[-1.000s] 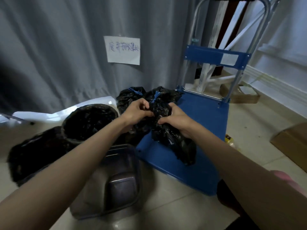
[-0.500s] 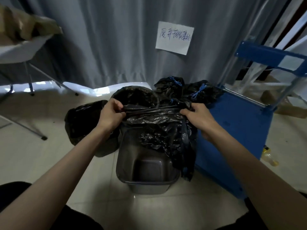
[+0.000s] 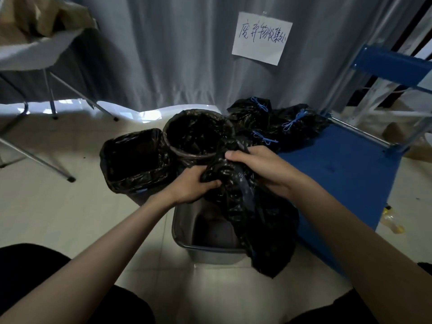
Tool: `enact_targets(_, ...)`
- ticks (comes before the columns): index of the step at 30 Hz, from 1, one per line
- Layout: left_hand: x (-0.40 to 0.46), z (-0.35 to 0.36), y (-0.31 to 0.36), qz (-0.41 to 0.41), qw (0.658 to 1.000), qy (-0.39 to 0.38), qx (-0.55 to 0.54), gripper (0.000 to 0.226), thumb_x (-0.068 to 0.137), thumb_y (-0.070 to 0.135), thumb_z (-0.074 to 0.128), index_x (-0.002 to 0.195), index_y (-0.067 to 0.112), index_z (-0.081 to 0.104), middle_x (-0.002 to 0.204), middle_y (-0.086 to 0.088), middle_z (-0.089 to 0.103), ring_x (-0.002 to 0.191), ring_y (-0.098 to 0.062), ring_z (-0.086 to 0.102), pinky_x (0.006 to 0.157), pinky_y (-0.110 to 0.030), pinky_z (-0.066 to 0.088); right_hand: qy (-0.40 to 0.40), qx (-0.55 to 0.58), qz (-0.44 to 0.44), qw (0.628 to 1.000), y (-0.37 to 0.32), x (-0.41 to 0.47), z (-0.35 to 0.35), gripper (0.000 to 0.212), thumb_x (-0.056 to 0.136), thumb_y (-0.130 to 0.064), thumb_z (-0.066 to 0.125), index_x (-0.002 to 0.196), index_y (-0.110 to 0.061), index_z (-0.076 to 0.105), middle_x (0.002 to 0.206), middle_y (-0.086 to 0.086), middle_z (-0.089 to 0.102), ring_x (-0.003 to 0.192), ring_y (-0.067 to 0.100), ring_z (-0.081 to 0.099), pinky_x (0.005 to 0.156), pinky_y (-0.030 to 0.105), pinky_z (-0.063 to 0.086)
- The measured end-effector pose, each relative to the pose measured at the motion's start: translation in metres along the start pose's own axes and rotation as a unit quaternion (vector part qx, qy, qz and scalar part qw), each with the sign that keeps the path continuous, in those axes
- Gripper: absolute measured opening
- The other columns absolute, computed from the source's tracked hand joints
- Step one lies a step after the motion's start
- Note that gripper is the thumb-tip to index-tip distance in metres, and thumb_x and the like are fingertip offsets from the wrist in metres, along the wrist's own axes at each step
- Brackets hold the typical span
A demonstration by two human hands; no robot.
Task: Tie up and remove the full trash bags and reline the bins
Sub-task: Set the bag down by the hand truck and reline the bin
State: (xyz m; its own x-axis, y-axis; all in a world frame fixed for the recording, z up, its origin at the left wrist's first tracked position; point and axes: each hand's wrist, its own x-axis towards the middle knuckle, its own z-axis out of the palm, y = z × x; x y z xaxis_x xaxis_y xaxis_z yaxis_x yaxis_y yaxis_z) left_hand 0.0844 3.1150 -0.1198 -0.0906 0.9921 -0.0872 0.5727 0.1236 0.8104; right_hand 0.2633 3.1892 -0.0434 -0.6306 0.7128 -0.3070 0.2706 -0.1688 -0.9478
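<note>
Head view: left hand [image 3: 195,184] and right hand [image 3: 259,166] both grip a bag [image 3: 252,213] bunched over the bin [image 3: 184,232]. Two lined bins [image 3: 131,157] behind it; cart [image 3: 339,174] to its right.

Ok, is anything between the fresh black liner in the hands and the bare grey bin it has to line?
Nothing visible. Both the left hand and right hand grip the bunched black plastic liner directly over the unlined grey rectangular bin, whose opening shows nothing inside; the liner's tail already drapes over its right rim.
</note>
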Motion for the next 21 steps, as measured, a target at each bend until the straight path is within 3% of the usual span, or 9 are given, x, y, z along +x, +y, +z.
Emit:
enact_targets(3,0.002,0.005,-0.021,-0.089,0.992,-0.094,0.0,0.071,0.081,0.028,0.079,0.144,0.025,0.045,0.132,0.003,0.061,0.124,-0.014,0.056,0.11,-0.035,0.042,-0.05,-0.117,0.022,0.992,0.012,0.0,-0.006,0.044,0.084,-0.053,0.069,0.108,-0.016,0.075,0.106,-0.001,0.076,0.102,0.015,0.07,0.092,0.031,0.054)
enact_targets(5,0.001,0.001,-0.023,-0.095,0.984,-0.148,-0.01,0.092,0.069,0.038,0.084,0.148,0.029,0.036,0.137,0.008,0.057,0.126,-0.009,0.053,0.111,-0.033,0.04,-0.088,-0.15,0.043,0.984,0.021,0.0,-0.011,0.05,0.082,-0.068,0.06,0.112,-0.031,0.073,0.115,-0.017,0.071,0.108,0.003,0.065,0.089,0.026,0.051)
enact_targets(7,0.004,-0.004,-0.025,-0.084,0.987,-0.131,-0.046,0.088,0.065,0.038,0.083,0.143,0.023,0.044,0.133,0.004,0.061,0.123,-0.011,0.057,0.11,-0.035,0.043,-0.094,-0.166,0.053,0.98,0.032,0.005,-0.014,0.043,0.086,-0.063,0.059,0.113,-0.032,0.072,0.117,-0.017,0.07,0.111,0.001,0.062,0.088,0.027,0.055)
enact_targets(10,0.009,-0.007,-0.018,-0.069,0.994,-0.045,-0.076,0.043,0.074,0.036,0.074,0.111,0.014,0.068,0.109,-0.012,0.071,0.102,-0.022,0.068,0.097,-0.045,0.052,-0.081,-0.159,0.071,0.981,0.052,0.018,-0.013,0.032,0.093,-0.035,0.065,0.119,-0.018,0.068,0.12,0.0,0.068,0.113,0.009,0.063,0.088,0.029,0.058)
enact_targets(13,0.015,-0.009,-0.006,-0.093,0.99,0.04,-0.096,0.036,0.078,0.043,0.054,0.081,0.013,0.074,0.083,-0.007,0.072,0.077,-0.019,0.065,0.081,-0.041,0.053,-0.096,-0.161,0.057,0.981,0.065,0.025,-0.007,0.017,0.095,-0.015,0.061,0.111,-0.01,0.065,0.093,-0.007,0.069,0.099,0.011,0.065,0.089,0.033,0.056)
enact_targets(15,0.015,-0.011,0.007,-0.166,0.973,0.033,-0.158,0.044,0.086,0.044,0.043,0.087,0.013,0.074,0.072,0.0,0.067,0.067,-0.02,0.058,0.068,-0.036,0.045,-0.09,-0.166,0.039,0.981,0.07,0.027,-0.003,0.011,0.094,-0.008,0.061,0.102,-0.015,0.064,0.073,-0.01,0.06,0.082,0.012,0.063,0.085,0.038,0.056)
enact_targets(17,0.01,-0.013,0.018,-0.18,0.97,0.023,-0.16,0.059,0.087,0.061,0.036,0.091,0.014,0.072,0.073,0.003,0.066,0.067,-0.018,0.055,0.065,-0.034,0.041,-0.074,-0.186,0.012,0.98,0.073,0.028,0.005,0.016,0.091,-0.015,0.066,0.106,-0.019,0.064,0.085,-0.002,0.07,0.083,0.018,0.069,0.084,0.041,0.059)
enact_targets(19,0.008,-0.01,0.025,-0.164,0.981,0.02,-0.099,0.07,0.083,0.079,0.038,0.1,0.02,0.071,0.093,0.004,0.069,0.086,-0.015,0.061,0.081,-0.034,0.048,-0.063,-0.225,-0.027,0.972,0.081,0.028,0.014,0.026,0.084,-0.028,0.07,0.108,-0.02,0.066,0.098,0.008,0.074,0.09,0.026,0.071,0.087,0.048,0.057)
enact_targets(21,0.008,-0.003,0.023,-0.149,0.988,0.033,0.006,0.066,0.079,0.08,0.048,0.103,0.023,0.069,0.103,0.003,0.068,0.098,-0.016,0.062,0.092,-0.034,0.048,-0.057,-0.258,-0.05,0.963,0.083,0.026,0.023,0.029,0.081,-0.031,0.071,0.105,-0.017,0.067,0.097,0.009,0.074,0.09,0.024,0.071,0.088,0.046,0.055)
